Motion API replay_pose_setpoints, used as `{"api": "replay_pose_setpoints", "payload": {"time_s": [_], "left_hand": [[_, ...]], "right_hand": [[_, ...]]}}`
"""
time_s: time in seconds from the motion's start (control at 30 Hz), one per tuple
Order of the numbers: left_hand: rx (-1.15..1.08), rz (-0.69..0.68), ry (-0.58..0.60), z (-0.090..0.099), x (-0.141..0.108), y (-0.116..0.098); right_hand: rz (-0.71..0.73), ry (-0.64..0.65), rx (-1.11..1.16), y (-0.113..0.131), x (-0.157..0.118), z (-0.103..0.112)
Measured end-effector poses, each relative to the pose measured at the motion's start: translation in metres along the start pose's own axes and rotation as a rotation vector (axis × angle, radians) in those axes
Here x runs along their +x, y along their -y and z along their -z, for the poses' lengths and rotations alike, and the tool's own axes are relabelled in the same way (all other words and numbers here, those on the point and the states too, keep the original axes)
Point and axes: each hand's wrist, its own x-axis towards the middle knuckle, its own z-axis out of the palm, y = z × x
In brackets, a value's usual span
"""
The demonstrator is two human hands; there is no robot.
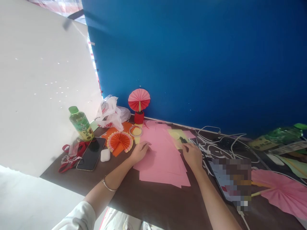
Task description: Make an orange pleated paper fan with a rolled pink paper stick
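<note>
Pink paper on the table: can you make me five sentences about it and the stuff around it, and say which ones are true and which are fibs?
1. The flat pink paper sheets lie on the dark brown table. True.
2. The left hand is holding the plastic bottle with a green cap. False: the hand is at the pink sheets, and the bottle is off to the left.
3. The right hand has its fingertips at a small dark object. True.
4. The round pink-and-red pleated paper fan lies flat. False: it stands upright in a red holder.
5. The wall behind the table is yellow. False: the wall is blue.
</note>
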Motion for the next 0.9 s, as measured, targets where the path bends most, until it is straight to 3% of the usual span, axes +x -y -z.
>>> {"api": "replay_pose_setpoints", "payload": {"time_s": [0.1, 0.17, 0.33, 0.53, 0.7, 0.8, 0.9], "left_hand": [[0.101, -0.017, 0.02, 0.0, -0.001, 0.0], [0.128, -0.02, 0.031, 0.001, -0.002, -0.001], [0.129, -0.02, 0.035, 0.001, -0.002, -0.003], [0.112, -0.012, 0.027, 0.001, -0.003, 0.001], [0.274, -0.08, -0.031, -0.001, -0.008, -0.006], [0.491, -0.172, 0.014, 0.01, -0.012, -0.023], [0.718, -0.183, -0.018, 0.042, -0.021, -0.037]], "right_hand": [[-0.025, 0.148, -0.067, 0.001, 0.011, -0.004], [-0.027, 0.174, -0.057, 0.004, 0.015, -0.006], [0.011, 0.151, 0.022, 0.011, 0.012, -0.006], [0.076, 0.104, 0.102, 0.03, -0.017, -0.011], [0.095, 0.0, 0.18, 0.037, -0.032, -0.011], [0.092, -0.039, 0.21, 0.035, -0.032, -0.009], [0.079, -0.044, 0.208, 0.035, -0.031, -0.008]]}}
